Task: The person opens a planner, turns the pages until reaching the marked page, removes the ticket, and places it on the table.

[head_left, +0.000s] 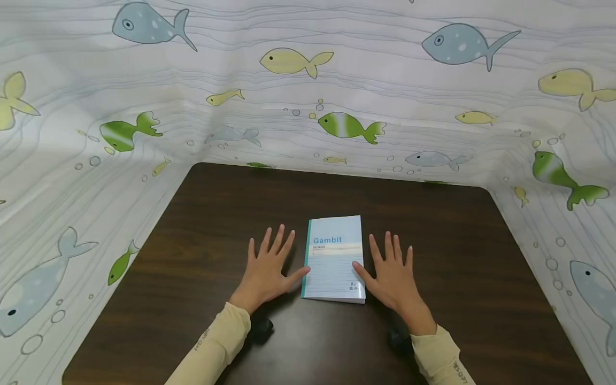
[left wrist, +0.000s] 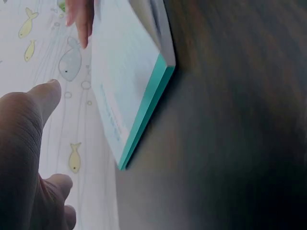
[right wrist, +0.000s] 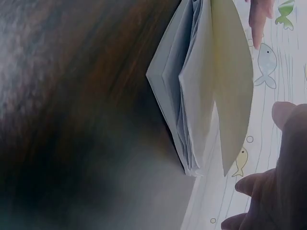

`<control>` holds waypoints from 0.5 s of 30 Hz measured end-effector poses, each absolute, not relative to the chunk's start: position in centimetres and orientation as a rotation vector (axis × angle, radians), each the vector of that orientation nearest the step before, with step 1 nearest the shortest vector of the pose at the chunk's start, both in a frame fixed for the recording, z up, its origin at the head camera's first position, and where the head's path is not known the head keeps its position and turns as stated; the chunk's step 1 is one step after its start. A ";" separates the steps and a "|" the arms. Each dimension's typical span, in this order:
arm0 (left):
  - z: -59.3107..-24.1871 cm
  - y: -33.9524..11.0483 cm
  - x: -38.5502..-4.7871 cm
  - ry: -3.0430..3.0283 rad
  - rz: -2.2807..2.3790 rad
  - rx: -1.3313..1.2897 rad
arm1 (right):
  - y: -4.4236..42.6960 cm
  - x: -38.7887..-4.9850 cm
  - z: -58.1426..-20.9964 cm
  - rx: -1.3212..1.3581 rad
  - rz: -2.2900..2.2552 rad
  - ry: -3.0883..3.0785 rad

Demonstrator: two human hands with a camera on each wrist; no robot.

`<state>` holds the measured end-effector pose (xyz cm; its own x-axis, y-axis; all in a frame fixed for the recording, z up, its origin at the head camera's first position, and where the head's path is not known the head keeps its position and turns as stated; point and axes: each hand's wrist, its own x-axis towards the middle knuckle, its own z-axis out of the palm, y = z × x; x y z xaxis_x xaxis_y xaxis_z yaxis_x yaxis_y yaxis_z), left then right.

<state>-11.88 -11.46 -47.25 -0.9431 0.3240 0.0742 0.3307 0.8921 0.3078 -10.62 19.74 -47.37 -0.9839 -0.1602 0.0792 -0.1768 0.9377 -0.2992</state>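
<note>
A thin notebook [head_left: 334,278] with a pale blue cover, the word "Gambit" and a teal spine lies closed on the dark wooden table. To its left, my left hand [head_left: 267,270] is spread flat, its thumb tip at the spine edge; whether it touches I cannot tell. On the other side my right hand [head_left: 395,275] is spread too, its thumb over the cover's right edge. From the right wrist, the notebook [right wrist: 196,91] shows loose page edges and a slightly lifted cover. The left wrist view shows the teal spine [left wrist: 146,112] side-on.
The brown table [head_left: 216,214] has rounded far corners. White cloth [head_left: 289,107] printed with fish surrounds it at the back and both sides. Dark wrist devices [head_left: 261,330] sit under both forearms, which wear cream sleeves [head_left: 214,345].
</note>
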 end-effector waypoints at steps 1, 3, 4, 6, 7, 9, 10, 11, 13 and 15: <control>-47.4 -11.3 -11.9 -3.040 -0.510 -0.530 | 19.7 -10.6 -47.5 0.262 0.478 -3.037; -47.7 -11.0 -11.8 -3.044 -0.517 -0.539 | 19.5 -10.6 -47.8 0.252 0.473 -3.036; -47.9 -10.8 -11.8 -3.048 -0.518 -0.543 | 19.4 -10.6 -47.9 0.245 0.473 -3.038; -48.4 -10.6 -11.8 -3.052 -0.520 -0.543 | 19.2 -10.6 -48.3 0.238 0.480 -3.044; -48.6 -10.4 -11.7 -3.058 -0.519 -0.539 | 19.1 -10.5 -48.5 0.235 0.497 -3.054; -49.0 -10.2 -11.6 -3.074 -0.541 -0.530 | 18.8 -10.4 -48.9 0.229 0.545 -3.079; -49.2 -10.1 -11.5 -3.083 -0.557 -0.526 | 18.7 -10.4 -49.1 0.224 0.582 -3.094; -49.4 -10.0 -11.4 -3.101 -0.570 -0.521 | 18.6 -10.3 -49.3 0.220 0.625 -3.109; -49.8 -9.7 -11.2 -3.130 -0.607 -0.519 | 18.5 -10.1 -49.6 0.208 0.696 -3.140; -50.2 -9.4 -11.1 -3.144 -0.625 -0.529 | 18.4 -10.0 -49.7 0.196 0.742 -3.157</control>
